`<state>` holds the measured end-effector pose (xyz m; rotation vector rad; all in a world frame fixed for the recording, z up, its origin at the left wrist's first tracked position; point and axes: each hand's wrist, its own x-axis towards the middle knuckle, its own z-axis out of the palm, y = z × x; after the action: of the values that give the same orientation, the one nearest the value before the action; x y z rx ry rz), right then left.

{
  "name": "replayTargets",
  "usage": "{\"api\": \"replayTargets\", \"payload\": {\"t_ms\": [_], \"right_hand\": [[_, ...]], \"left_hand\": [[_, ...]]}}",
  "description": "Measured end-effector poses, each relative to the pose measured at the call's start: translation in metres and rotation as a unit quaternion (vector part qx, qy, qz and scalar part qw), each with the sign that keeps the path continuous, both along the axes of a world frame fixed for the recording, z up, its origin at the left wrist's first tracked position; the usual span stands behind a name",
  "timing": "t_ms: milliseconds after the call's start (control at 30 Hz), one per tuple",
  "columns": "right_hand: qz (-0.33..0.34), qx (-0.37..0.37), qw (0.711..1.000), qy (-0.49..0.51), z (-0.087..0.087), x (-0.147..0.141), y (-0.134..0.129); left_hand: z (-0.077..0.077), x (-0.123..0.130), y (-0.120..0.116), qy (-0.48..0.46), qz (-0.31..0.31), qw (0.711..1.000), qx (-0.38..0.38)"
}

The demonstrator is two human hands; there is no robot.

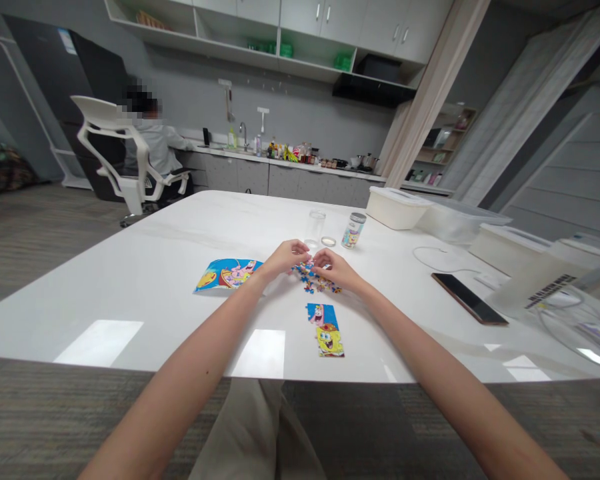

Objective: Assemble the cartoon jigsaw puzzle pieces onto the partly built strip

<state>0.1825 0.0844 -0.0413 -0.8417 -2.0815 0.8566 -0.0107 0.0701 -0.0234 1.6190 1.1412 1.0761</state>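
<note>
Over a pile of loose jigsaw puzzle pieces (310,288), my left hand (286,258) and my right hand (336,268) come close together with fingers curled. The fingertips of each are pinched in; anything between them is too small to make out. Nearer the table edge lies a joined section of puzzle (327,331), showing a pink and a yellow cartoon figure on blue. Left of my left hand is a picture sheet (227,275) with similar figures, its edges lifted off the table. My left forearm partly covers its right end.
Beyond my hands stand a clear jar (315,227), a metal ring lid (329,241) and a capped, labelled jar (354,231). A phone (469,298), cables and storage boxes (397,208) occupy the right side. A person sits on a white chair (111,143) at the far left.
</note>
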Motion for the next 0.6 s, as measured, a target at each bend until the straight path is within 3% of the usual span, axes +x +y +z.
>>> {"api": "replayTargets", "payload": {"t_ms": [600], "right_hand": [[-0.004, 0.009, 1.000, -0.005, 0.0010, 0.0000, -0.0020]], "left_hand": [[0.0034, 0.0009, -0.0032, -0.004, -0.021, 1.000, -0.006]]}}
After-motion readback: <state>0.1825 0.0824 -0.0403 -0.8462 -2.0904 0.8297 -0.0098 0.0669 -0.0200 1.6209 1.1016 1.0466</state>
